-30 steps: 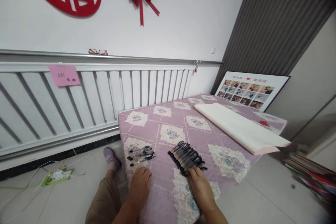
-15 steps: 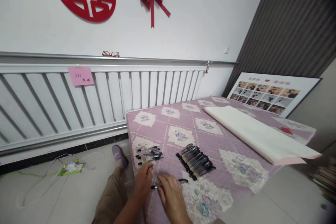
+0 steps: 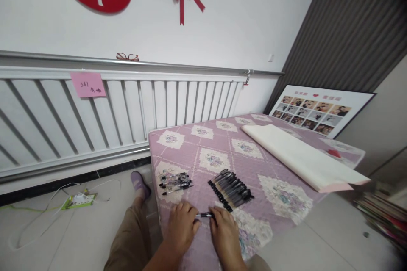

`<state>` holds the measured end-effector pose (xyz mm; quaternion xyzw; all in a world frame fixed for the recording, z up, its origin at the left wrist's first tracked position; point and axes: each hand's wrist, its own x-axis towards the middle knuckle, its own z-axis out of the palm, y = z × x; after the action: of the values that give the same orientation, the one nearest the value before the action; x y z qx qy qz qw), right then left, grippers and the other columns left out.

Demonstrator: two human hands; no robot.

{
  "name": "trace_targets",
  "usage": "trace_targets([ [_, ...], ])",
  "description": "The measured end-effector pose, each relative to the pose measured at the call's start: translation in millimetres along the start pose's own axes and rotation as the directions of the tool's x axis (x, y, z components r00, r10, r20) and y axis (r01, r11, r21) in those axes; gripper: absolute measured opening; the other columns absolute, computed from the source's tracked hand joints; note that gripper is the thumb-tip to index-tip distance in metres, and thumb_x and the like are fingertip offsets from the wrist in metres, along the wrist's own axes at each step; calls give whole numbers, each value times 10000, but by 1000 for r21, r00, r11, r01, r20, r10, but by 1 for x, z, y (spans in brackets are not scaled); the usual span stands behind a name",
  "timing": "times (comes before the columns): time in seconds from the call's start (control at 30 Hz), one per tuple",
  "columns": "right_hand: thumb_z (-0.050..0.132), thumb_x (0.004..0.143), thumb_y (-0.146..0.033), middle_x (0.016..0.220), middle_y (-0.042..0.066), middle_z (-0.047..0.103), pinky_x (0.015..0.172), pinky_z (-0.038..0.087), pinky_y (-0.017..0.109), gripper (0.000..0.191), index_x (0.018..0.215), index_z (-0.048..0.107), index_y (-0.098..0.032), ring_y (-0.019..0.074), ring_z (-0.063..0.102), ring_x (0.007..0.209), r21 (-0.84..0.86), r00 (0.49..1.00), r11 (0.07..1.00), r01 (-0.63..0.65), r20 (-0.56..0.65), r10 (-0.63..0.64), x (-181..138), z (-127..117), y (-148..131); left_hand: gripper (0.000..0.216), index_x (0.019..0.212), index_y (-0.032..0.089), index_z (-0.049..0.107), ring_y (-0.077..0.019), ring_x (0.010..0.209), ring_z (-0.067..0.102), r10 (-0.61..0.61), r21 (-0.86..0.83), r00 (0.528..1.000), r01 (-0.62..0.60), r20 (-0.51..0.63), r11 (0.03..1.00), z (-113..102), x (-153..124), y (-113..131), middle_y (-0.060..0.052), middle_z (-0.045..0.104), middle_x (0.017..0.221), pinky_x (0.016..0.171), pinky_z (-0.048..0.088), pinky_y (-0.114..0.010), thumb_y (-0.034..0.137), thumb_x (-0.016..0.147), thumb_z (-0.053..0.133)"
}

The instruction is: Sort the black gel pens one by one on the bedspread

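My left hand (image 3: 182, 225) and my right hand (image 3: 223, 229) both grip one black pen (image 3: 204, 215), held level between them just above the near edge of the purple quilted surface (image 3: 219, 144). A row of several black pens (image 3: 231, 189) lies just beyond my right hand. A smaller group of several pens (image 3: 175, 181) lies beyond my left hand, near the surface's left edge.
A long white roll of paper (image 3: 302, 159) lies across the far right of the surface, with a small red item (image 3: 334, 153) beyond it. A white radiator (image 3: 111, 110) with a pink note (image 3: 87, 84) lines the wall. A photo board (image 3: 318, 110) leans at right. Cables (image 3: 73, 199) lie on the floor.
My right hand took a pen from the row and brought it leftward; now both hands hold it, one at each end. The camera view shifted slightly.
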<state>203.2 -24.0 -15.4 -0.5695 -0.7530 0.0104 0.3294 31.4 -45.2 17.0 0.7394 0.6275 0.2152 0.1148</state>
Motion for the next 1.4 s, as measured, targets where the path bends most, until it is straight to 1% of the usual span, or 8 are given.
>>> trace_targets([
  [0.17, 559, 802, -165, 947, 39, 669, 834, 437, 357, 229, 988, 653, -260, 232, 591, 938, 116, 981, 989, 90, 160, -108, 2, -12, -14, 148, 984, 262, 627, -230, 1004, 478, 53, 87, 997, -58, 56, 995, 0, 0, 0, -25, 588, 1014, 891, 313, -390, 294, 901, 509],
  [0.27, 575, 801, -166, 1019, 52, 655, 872, 426, 365, 292, 1079, 623, -240, 234, 575, 990, 122, 979, 989, 83, 175, -104, 3, -18, -20, 166, 981, 257, 626, -217, 1001, 474, 55, 85, 995, -62, 86, 994, 0, 1, -1, -19, 581, 1018, 899, 313, -379, 286, 921, 474],
  [0.37, 584, 798, -171, 1036, 45, 645, 853, 431, 371, 257, 1035, 632, -259, 243, 572, 999, 99, 978, 992, 74, 185, -92, 3, -18, -21, 193, 990, 247, 624, -213, 1006, 473, 51, 86, 991, -62, 122, 994, 0, 1, -3, -24, 578, 1031, 909, 311, -374, 283, 933, 443],
  [0.57, 547, 809, -141, 944, 63, 647, 845, 454, 366, 181, 963, 610, -211, 233, 587, 923, 108, 996, 994, 9, 87, -18, 0, -8, -10, 212, 1013, 269, 620, -210, 1032, 481, -56, 70, 994, 49, 92, 996, -4, 2, -14, -10, 589, 1042, 935, 297, -379, 262, 940, 421],
  [0.67, 546, 822, -163, 1042, 89, 633, 893, 447, 388, 261, 1078, 583, -196, 243, 572, 988, 99, 999, 995, 20, 27, -23, 0, -4, -5, 211, 1014, 267, 617, -199, 1026, 489, -71, 60, 996, 68, 56, 996, -5, 0, -21, -2, 597, 1028, 961, 281, -376, 255, 942, 419],
  [0.77, 558, 840, -216, 1154, 101, 600, 958, 415, 405, 339, 1179, 548, -201, 249, 535, 1088, 88, 994, 991, 105, 9, -106, 0, -5, -7, 206, 1029, 272, 612, -192, 1029, 488, -30, 69, 998, 27, 50, 997, -4, -2, -24, 2, 596, 1041, 966, 275, -372, 259, 944, 425],
  [1.07, 567, 855, -246, 1100, 35, 641, 931, 383, 419, 129, 953, 645, -276, 254, 508, 1138, 47, 965, 980, 192, 173, -197, 4, -19, -32, 193, 1009, 263, 603, -192, 1003, 485, 165, 51, 984, -169, 71, 984, -3, -3, -20, 0, 595, 1026, 933, 278, -381, 285, 952, 421],
  [1.4, 572, 818, -166, 995, 26, 659, 964, 338, 436, 99, 826, 628, -247, 245, 517, 1110, 110, 972, 984, 144, 169, -161, 12, -8, -44, 223, 1015, 271, 599, -180, 1013, 497, 119, 61, 985, -127, 122, 990, -9, -3, -18, 9, 599, 1035, 928, 289, -366, 275, 967, 382],
])
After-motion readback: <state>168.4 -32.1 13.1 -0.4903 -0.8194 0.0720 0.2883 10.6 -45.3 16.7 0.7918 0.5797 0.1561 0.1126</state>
